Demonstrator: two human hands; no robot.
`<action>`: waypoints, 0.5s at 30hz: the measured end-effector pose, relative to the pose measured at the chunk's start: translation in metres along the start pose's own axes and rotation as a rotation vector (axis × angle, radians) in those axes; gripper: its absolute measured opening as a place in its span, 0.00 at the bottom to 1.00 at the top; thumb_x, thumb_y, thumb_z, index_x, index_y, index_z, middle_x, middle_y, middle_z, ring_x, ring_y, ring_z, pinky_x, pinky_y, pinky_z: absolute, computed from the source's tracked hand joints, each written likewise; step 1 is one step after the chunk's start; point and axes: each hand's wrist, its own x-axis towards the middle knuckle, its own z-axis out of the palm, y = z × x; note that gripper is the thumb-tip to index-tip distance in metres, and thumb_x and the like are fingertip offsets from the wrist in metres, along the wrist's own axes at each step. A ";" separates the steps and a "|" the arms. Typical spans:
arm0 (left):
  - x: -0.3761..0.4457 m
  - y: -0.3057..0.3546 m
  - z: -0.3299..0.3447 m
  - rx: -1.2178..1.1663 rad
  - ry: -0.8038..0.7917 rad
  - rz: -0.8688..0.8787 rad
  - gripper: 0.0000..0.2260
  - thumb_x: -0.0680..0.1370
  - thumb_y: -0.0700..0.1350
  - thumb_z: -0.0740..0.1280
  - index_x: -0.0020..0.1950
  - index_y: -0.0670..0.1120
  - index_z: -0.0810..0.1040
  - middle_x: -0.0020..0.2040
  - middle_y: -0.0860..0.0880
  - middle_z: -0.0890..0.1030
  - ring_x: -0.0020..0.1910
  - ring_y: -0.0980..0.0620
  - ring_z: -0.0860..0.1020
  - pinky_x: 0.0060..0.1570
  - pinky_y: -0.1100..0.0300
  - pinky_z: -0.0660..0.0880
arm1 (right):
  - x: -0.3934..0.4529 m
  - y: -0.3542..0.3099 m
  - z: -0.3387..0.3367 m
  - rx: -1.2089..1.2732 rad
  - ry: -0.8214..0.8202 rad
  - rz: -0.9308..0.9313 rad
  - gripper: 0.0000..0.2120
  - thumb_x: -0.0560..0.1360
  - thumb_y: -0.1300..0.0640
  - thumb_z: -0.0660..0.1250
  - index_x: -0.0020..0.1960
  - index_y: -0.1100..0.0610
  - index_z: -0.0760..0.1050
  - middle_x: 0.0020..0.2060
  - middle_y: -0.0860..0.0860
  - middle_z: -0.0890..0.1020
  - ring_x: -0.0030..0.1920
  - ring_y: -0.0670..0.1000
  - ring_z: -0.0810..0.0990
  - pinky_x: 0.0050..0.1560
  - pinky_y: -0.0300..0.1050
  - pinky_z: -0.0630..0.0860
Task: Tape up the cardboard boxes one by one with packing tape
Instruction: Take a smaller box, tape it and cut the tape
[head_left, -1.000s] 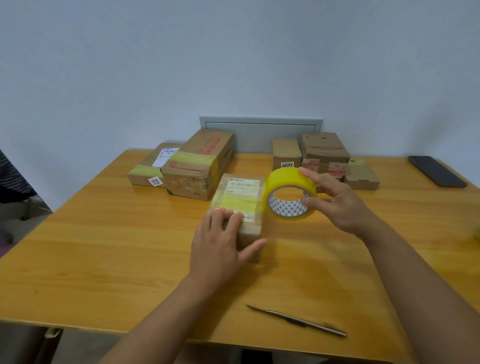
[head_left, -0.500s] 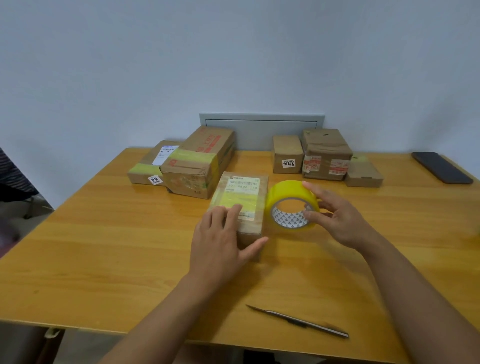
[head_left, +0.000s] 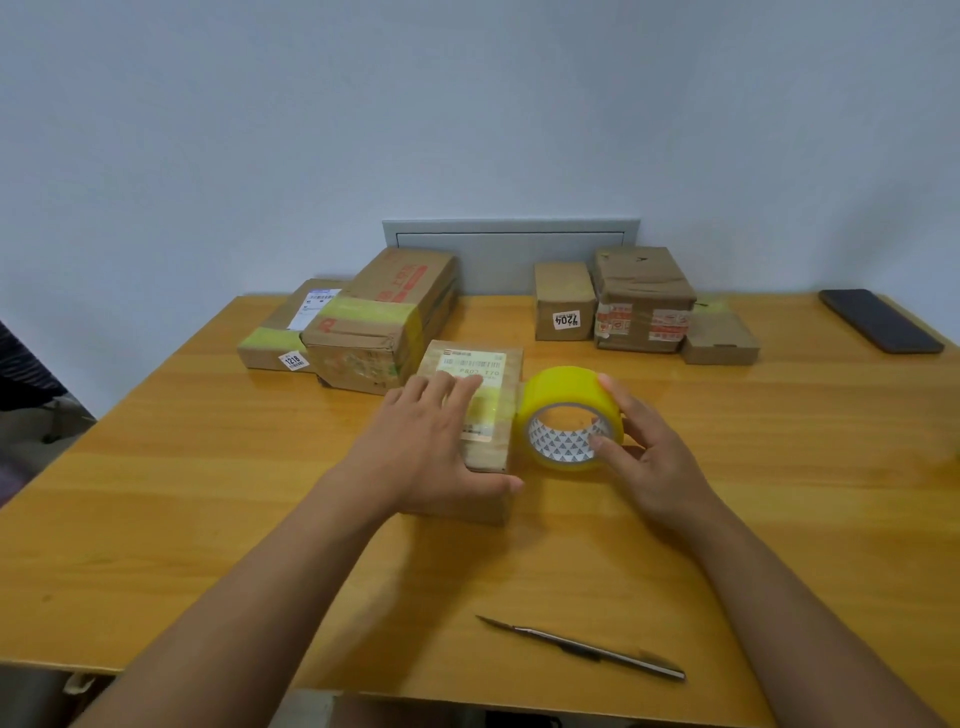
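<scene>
A small flat cardboard box (head_left: 496, 364) with a white label lies in the middle of the wooden table (head_left: 208, 493). A strip of yellow tape crosses its top. My left hand (head_left: 431, 447) lies flat on the box, fingers spread, thumb at its near edge. Just right of the box is a yellow roll of packing tape (head_left: 566, 415), standing on edge against the box's right side. My right hand (head_left: 644, 452) grips the roll, fingers over its top and thumb at the core.
At the back left lie a flat labelled box (head_left: 280, 338) and a larger box (head_left: 384, 322) with yellow tape. Three boxes (head_left: 644, 296) stand at the back right. A dark phone (head_left: 880, 327) lies far right; a metal knife (head_left: 582, 647) lies near the front edge.
My right hand has brought the tape roll down and toward me, from above the box's far right corner to table level beside the box. My left hand has stayed on the box.
</scene>
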 end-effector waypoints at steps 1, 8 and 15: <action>0.003 -0.001 0.000 0.023 -0.020 0.010 0.49 0.65 0.81 0.54 0.77 0.51 0.54 0.74 0.48 0.61 0.72 0.47 0.59 0.72 0.50 0.59 | -0.001 0.001 0.001 -0.004 0.006 0.002 0.33 0.78 0.61 0.67 0.72 0.34 0.59 0.62 0.45 0.72 0.59 0.35 0.74 0.51 0.33 0.77; 0.009 -0.007 0.008 -0.072 -0.172 0.030 0.54 0.64 0.81 0.52 0.81 0.51 0.43 0.80 0.51 0.37 0.78 0.50 0.36 0.75 0.53 0.37 | -0.003 0.007 0.005 0.006 -0.018 0.001 0.36 0.77 0.60 0.69 0.72 0.30 0.56 0.64 0.34 0.68 0.62 0.36 0.72 0.53 0.41 0.79; 0.011 -0.007 0.011 -0.014 -0.173 0.058 0.51 0.64 0.82 0.48 0.79 0.58 0.35 0.79 0.52 0.33 0.77 0.48 0.32 0.75 0.50 0.34 | -0.002 0.008 0.005 0.057 -0.010 0.138 0.41 0.76 0.57 0.71 0.77 0.38 0.49 0.64 0.43 0.66 0.64 0.42 0.67 0.56 0.37 0.70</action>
